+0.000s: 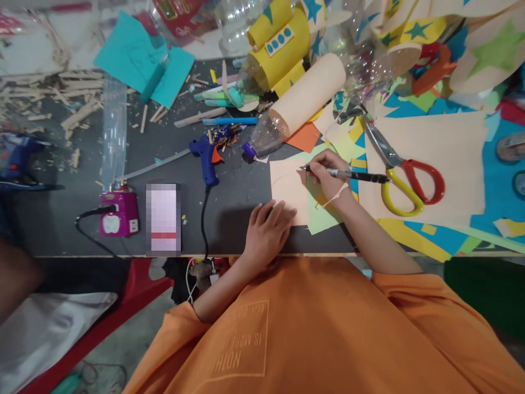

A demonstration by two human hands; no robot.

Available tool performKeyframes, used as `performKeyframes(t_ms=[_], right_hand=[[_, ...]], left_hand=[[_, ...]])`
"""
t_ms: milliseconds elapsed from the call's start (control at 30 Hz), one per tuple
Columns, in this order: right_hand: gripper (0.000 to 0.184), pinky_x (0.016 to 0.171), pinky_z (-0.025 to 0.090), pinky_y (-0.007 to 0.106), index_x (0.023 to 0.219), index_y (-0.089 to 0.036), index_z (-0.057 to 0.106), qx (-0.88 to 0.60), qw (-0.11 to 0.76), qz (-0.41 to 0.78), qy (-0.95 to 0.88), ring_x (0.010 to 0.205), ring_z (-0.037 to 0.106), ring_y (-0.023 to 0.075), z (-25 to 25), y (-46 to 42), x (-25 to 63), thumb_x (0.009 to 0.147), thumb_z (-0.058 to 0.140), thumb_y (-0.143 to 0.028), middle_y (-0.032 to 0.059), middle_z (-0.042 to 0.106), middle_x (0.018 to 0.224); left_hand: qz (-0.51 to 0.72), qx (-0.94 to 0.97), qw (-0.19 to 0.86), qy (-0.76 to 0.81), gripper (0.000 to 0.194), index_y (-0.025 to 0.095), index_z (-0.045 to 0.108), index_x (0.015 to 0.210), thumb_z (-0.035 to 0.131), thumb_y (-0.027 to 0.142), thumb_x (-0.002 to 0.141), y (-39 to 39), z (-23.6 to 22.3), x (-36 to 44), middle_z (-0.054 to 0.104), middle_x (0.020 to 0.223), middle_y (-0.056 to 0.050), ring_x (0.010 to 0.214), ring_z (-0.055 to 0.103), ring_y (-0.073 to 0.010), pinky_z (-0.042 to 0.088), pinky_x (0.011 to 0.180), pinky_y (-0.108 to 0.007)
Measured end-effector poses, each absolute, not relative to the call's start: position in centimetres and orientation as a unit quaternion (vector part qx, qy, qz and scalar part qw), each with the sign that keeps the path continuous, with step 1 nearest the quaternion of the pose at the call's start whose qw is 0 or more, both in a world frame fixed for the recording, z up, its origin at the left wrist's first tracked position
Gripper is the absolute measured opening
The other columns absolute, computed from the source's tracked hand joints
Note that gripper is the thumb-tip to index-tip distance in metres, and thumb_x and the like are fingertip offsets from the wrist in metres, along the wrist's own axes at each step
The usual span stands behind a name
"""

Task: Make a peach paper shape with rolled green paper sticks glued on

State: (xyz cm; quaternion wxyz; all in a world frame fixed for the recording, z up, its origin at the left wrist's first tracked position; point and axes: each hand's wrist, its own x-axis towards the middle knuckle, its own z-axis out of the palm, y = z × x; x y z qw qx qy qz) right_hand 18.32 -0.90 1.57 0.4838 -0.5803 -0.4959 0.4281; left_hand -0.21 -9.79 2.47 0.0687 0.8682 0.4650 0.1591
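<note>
paper lies partly hidden under the flat left hand, right hand pinching a pen.

Orange shirt; boxed lettering; pale right wristband

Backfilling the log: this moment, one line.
left hand: on peach paper edge | right hand: holding pen, tip at paper | nearer glue gun: unheld

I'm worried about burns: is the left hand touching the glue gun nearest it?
Apart. The head view plainly shows bare dark tabletop between the left hand and the blue glue gun.
</note>
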Motion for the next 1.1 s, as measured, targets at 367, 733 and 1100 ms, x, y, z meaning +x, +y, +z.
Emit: performKeyframes(t_ms=[367, 733, 1100], right_hand=[[0.039, 0.043, 0.045, 0.023, 0.052, -0.022, 0.043, -0.536, 0.445, 0.497, -0.517, 0.045, 0.052, 0.0102, 1.5, 0.3, 18.3, 0.075, 0.069, -0.04, -0.0043, 0.049, 0.045], [0.031, 0.044, 0.04, 0.022, 0.05, -0.021, 0.042, -0.561, 0.422, 0.496, -0.511, 0.044, 0.048, 0.0089, 1.7, 0.4, 18.1, 0.073, 0.062, -0.021, -0.0053, 0.048, 0.045], [0.035, 0.045, 0.038, 0.023, 0.047, -0.022, 0.035, -0.588, 0.423, 0.464, -0.51, 0.044, 0.041, 0.0082, 1.8, 0.1, 18.4, 0.071, 0.06, -0.017, -0.0063, 0.039, 0.043]], left_hand=[[0.1, 0.921, 0.128, 0.354, 0.018, 0.019, 0.067, 0.102, 0.053, 0.019, 0.09, -3.4, 2.6, -0.2, 0.071, 0.115, -0.006, 0.103, 0.063, -0.0215, 0.045, 0.081, -0.034], [0.125, 0.905, 0.162, 0.373, 0.018, 0.021, 0.069, 0.099, 0.053, 0.019, 0.09, -3.3, 1.8, -0.4, 0.07, 0.125, -0.002, 0.102, 0.064, -0.0203, 0.046, 0.082, -0.035], [0.148, 0.897, 0.16, 0.384, 0.021, 0.021, 0.069, 0.096, 0.048, 0.02, 0.094, -3.3, 1.6, -0.3, 0.072, 0.12, -0.001, 0.098, 0.064, -0.018, 0.045, 0.082, -0.033]])
